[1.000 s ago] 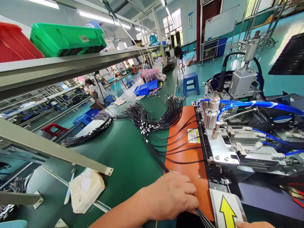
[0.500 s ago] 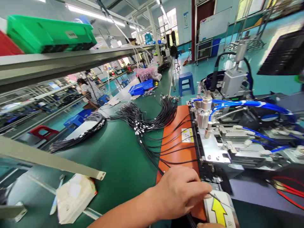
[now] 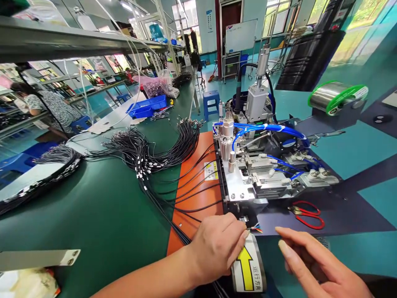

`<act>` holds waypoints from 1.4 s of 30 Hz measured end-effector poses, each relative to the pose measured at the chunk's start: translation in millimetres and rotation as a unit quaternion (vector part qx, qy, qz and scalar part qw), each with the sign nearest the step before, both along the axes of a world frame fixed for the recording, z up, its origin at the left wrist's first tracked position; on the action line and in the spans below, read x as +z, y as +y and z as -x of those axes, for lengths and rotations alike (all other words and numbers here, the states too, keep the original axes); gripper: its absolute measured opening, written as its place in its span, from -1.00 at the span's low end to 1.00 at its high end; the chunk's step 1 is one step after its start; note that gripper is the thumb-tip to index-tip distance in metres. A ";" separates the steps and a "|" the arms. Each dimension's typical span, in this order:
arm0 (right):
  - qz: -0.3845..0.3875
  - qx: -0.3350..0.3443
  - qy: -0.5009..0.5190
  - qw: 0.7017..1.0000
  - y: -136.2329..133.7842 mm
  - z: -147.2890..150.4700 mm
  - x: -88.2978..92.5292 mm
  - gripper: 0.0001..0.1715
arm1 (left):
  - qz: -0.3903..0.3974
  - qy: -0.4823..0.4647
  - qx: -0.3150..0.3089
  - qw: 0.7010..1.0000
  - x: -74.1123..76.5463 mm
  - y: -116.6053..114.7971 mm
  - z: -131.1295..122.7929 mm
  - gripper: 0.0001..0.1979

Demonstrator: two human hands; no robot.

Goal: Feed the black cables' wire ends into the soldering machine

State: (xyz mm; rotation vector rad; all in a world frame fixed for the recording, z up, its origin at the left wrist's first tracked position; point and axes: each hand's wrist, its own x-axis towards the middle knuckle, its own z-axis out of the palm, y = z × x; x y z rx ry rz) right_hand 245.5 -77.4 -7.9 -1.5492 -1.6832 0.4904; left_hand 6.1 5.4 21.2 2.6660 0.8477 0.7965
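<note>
My left hand (image 3: 217, 246) is closed in a pinch on a black cable at the near corner of the metal machine (image 3: 242, 182). Thin coloured wires (image 3: 257, 228) stick out past its fingertips. Below it lies a white plate with a yellow arrow (image 3: 246, 269). To the right, my right hand (image 3: 322, 265) is held apart with thumb and fingers spread and nothing between them. Several black cables (image 3: 198, 191) run over the orange board (image 3: 194, 165) into the machine's edge. A bundle of black cables (image 3: 158, 207) with white tags passes under my left forearm.
Red-handled cutters (image 3: 310, 214) lie right of the machine. Behind stands a solder wire spool (image 3: 336, 97) with green rims. A blue tray (image 3: 147, 106) and more cable bundles (image 3: 40, 178) are on the green table (image 3: 102, 219). A person (image 3: 52, 105) is at the far left.
The view has swung right, bringing the spool and cutters into fuller sight. My right hand, barely visible at the bottom edge before, is now raised and spread. Coloured wire ends now show at my left fingertips.
</note>
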 end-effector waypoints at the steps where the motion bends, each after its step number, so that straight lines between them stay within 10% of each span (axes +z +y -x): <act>1: 0.000 -0.002 0.002 1.000 1.6 4.0 2.1 -0.60 | 0.002 -0.007 0.007 1.000 -1.6 -1.1 0.1 -0.79; 23: 0.041 0.009 0.020 0.999 15.1 36.9 24.6 -0.73 | 0.016 -0.025 0.013 0.999 -8.6 -2.6 0.9 -0.79; 42: -0.079 0.008 0.011 0.997 22.4 68.0 11.0 -0.93 | -0.009 -0.009 0.011 1.000 -9.8 -3.1 0.6 -0.75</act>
